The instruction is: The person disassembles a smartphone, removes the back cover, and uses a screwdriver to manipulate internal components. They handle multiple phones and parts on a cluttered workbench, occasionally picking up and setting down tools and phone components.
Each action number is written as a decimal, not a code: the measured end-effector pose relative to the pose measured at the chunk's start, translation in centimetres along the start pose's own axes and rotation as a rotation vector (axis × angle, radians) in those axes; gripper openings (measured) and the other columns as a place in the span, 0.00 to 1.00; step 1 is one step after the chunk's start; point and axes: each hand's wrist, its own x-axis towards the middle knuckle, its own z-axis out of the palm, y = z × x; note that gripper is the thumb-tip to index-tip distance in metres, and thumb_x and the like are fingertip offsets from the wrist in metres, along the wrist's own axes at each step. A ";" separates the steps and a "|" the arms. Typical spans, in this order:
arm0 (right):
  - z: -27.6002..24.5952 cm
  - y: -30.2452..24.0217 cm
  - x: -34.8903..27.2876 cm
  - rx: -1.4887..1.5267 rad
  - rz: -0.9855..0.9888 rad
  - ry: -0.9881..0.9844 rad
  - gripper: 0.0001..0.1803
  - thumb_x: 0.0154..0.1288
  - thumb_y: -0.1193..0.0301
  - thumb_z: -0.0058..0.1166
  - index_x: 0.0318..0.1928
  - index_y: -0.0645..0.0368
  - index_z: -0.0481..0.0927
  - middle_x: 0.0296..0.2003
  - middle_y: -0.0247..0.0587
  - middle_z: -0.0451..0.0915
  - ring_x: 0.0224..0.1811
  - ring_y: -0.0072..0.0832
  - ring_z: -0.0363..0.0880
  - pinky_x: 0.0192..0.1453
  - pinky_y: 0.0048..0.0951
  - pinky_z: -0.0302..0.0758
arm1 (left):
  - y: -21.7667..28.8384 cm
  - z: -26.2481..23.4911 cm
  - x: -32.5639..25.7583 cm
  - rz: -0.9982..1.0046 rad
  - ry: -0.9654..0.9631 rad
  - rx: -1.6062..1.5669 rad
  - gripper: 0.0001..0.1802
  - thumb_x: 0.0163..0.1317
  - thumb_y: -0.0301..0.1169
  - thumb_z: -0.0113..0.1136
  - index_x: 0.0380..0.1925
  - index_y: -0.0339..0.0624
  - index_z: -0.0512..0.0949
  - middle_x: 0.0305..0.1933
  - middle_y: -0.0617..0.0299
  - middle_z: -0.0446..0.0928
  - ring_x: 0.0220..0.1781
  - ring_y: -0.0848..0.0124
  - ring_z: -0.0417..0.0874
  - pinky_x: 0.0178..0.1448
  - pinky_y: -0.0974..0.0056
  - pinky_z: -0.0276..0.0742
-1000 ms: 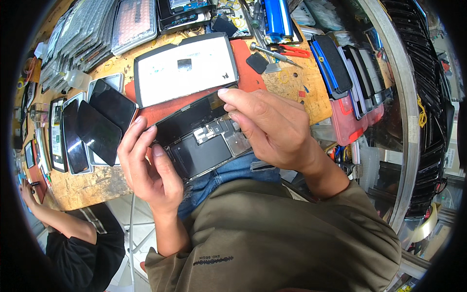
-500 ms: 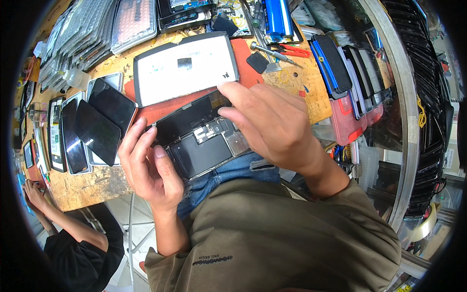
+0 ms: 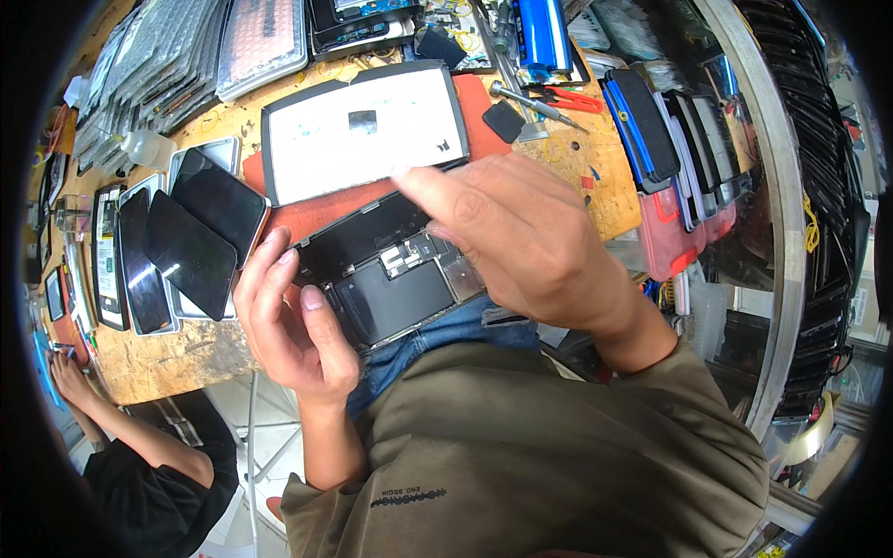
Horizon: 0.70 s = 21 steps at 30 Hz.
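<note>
An opened smartphone point(image 3: 400, 302) is held above my lap at the bench's front edge. Its battery, silvery metal shields and internal board face up, and the dark screen panel point(image 3: 358, 234) stands tilted up along the far long side. My left hand point(image 3: 302, 325) grips the phone's left end, thumb on the near side and fingers at the panel's corner. At the right end, my right hand point(image 3: 526, 228) closes on the screen panel, its index finger lying over the panel's far edge. The right thumb is mostly hidden behind the hand.
Just beyond lies a white sheet with a dark border point(image 3: 363, 139) on a red mat point(image 3: 479, 98). Loose black phone screens point(image 3: 191, 251) are at left. A screwdriver point(image 3: 535, 104) and red pliers point(image 3: 572, 99) lie back right. A co-worker's hand point(image 3: 70, 377) shows at far left.
My right index finger has stretched further left along the panel's far edge, and the right hand has come slightly closer over it. The left hand keeps its grip. The whole view has shifted slightly.
</note>
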 end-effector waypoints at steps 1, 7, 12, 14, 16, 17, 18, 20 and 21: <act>0.2 0.2 0.1 -0.023 -0.042 0.034 0.25 0.61 0.79 0.73 0.60 0.67 0.85 0.33 0.44 0.83 0.32 0.41 0.83 0.37 0.40 0.77 | 0.0 0.0 0.0 0.001 -0.002 0.004 0.19 0.73 0.16 0.53 0.62 0.26 0.78 0.68 0.35 0.78 0.71 0.47 0.81 0.75 0.49 0.78; 0.1 0.6 0.0 -0.024 -0.038 0.028 0.25 0.62 0.80 0.72 0.60 0.68 0.85 0.33 0.45 0.84 0.33 0.41 0.84 0.37 0.39 0.78 | 0.1 -0.2 -0.1 -0.013 -0.020 0.010 0.18 0.73 0.17 0.53 0.60 0.25 0.79 0.68 0.35 0.77 0.71 0.46 0.81 0.73 0.49 0.80; 0.1 0.8 -0.6 0.028 0.003 0.019 0.24 0.62 0.81 0.71 0.60 0.69 0.85 0.35 0.47 0.86 0.33 0.42 0.86 0.37 0.39 0.79 | 0.2 -0.2 0.1 -0.014 -0.034 0.026 0.17 0.73 0.17 0.54 0.59 0.25 0.80 0.68 0.35 0.76 0.70 0.47 0.81 0.72 0.50 0.80; 0.2 0.8 -1.0 -0.003 -0.017 0.020 0.24 0.62 0.82 0.72 0.60 0.70 0.85 0.36 0.47 0.86 0.33 0.42 0.86 0.37 0.39 0.80 | 0.2 -0.1 0.0 -0.009 -0.026 0.034 0.16 0.73 0.17 0.54 0.58 0.25 0.80 0.67 0.35 0.77 0.69 0.47 0.81 0.71 0.50 0.80; 0.1 0.7 -1.3 -0.003 -0.014 0.019 0.24 0.64 0.82 0.70 0.61 0.71 0.84 0.37 0.48 0.87 0.34 0.41 0.86 0.38 0.39 0.80 | 0.2 -0.1 0.0 -0.008 -0.014 0.049 0.16 0.72 0.17 0.55 0.57 0.25 0.81 0.66 0.36 0.78 0.67 0.48 0.82 0.70 0.50 0.81; 0.1 0.7 -1.3 0.016 -0.029 0.039 0.24 0.67 0.82 0.68 0.63 0.71 0.83 0.37 0.48 0.87 0.35 0.40 0.87 0.39 0.38 0.81 | 0.3 -0.3 0.0 0.021 -0.018 0.073 0.16 0.72 0.18 0.56 0.57 0.25 0.81 0.64 0.36 0.78 0.66 0.48 0.82 0.69 0.50 0.81; -0.2 0.5 -1.4 0.036 -0.013 0.023 0.23 0.70 0.81 0.66 0.64 0.72 0.81 0.38 0.48 0.87 0.35 0.38 0.87 0.40 0.36 0.82 | 0.3 -0.5 -0.1 0.038 -0.020 0.100 0.15 0.71 0.18 0.56 0.56 0.25 0.81 0.63 0.37 0.79 0.64 0.49 0.83 0.68 0.51 0.81; -1.1 -0.1 -1.6 0.141 0.071 0.178 0.22 0.77 0.80 0.60 0.68 0.73 0.78 0.40 0.48 0.87 0.37 0.33 0.87 0.43 0.34 0.83 | 0.3 -0.6 -0.2 0.087 0.007 0.110 0.15 0.69 0.19 0.59 0.54 0.27 0.82 0.56 0.40 0.80 0.57 0.51 0.84 0.63 0.52 0.82; -1.7 -0.2 -1.6 0.206 0.098 0.261 0.22 0.79 0.80 0.57 0.69 0.73 0.76 0.40 0.47 0.87 0.38 0.31 0.87 0.44 0.32 0.83 | 0.3 -0.6 -0.3 0.097 0.011 0.099 0.15 0.68 0.19 0.60 0.53 0.27 0.82 0.55 0.41 0.80 0.56 0.51 0.84 0.63 0.52 0.82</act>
